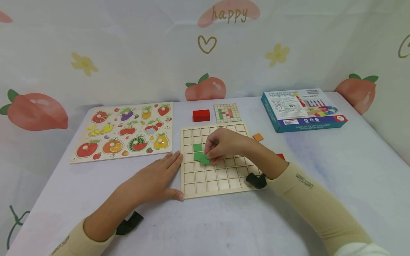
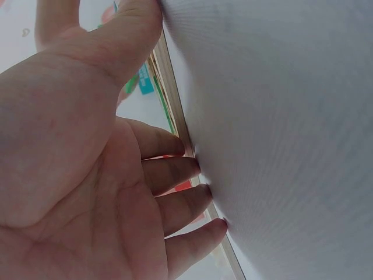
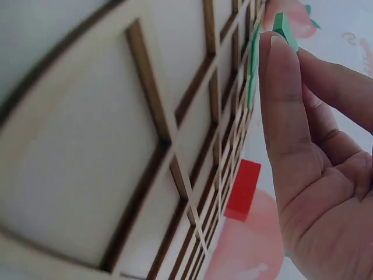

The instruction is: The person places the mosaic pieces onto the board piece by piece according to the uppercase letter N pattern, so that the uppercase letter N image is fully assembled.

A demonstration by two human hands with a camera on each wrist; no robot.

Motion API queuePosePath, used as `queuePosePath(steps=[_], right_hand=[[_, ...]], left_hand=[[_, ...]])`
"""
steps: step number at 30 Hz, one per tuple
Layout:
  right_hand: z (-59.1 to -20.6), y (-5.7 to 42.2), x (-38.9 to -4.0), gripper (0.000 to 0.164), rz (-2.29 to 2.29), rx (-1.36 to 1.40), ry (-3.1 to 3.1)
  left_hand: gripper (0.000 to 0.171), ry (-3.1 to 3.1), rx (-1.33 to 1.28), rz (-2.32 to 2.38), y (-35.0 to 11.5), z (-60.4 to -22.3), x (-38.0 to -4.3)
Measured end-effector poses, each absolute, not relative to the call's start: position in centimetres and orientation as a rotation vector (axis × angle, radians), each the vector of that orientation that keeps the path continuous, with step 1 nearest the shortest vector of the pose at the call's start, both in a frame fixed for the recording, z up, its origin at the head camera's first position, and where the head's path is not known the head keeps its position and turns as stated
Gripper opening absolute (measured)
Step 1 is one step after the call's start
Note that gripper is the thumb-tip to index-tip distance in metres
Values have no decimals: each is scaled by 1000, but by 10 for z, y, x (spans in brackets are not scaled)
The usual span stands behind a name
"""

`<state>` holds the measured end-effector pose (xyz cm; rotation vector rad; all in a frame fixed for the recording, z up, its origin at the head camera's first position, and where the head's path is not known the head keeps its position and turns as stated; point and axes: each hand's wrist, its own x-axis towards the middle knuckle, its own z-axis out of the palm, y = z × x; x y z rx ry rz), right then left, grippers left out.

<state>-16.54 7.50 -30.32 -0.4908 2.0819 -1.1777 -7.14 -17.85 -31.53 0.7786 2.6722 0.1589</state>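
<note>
My right hand (image 1: 225, 144) pinches a small green square tile (image 3: 284, 30) between thumb and fingertip, above the wooden grid board (image 1: 205, 186). In the right wrist view the tile is tilted and clear of the grid. Two flat green tiles (image 1: 197, 147) lie in neighbouring cells at the board's left part, close to the pinched tile. My left hand (image 1: 152, 181) rests beside the board, its fingers straight and the thumb spread, with fingertips and thumb tip at the left edge. The left wrist view has those fingers (image 2: 180, 169) along the board's thin side.
Behind the board sit a red block (image 1: 201, 115) and a small pattern card (image 1: 236, 113). An orange tile (image 1: 257, 137) lies off its right side, with a red piece (image 1: 280, 156) partly behind the right forearm. A fruit puzzle (image 1: 110, 142) stands left, a boxed set (image 1: 302, 110) right.
</note>
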Motion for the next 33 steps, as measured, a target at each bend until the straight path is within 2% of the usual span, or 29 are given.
queuePosePath(steps=[16, 33], right_hand=[[-306, 54, -158, 9, -1067, -551, 2151], [-306, 57, -156, 9, -994, -588, 2203]], left_hand=[[115, 2669, 793, 153, -179, -314, -72], [114, 2665, 782, 168, -178, -314, -71]])
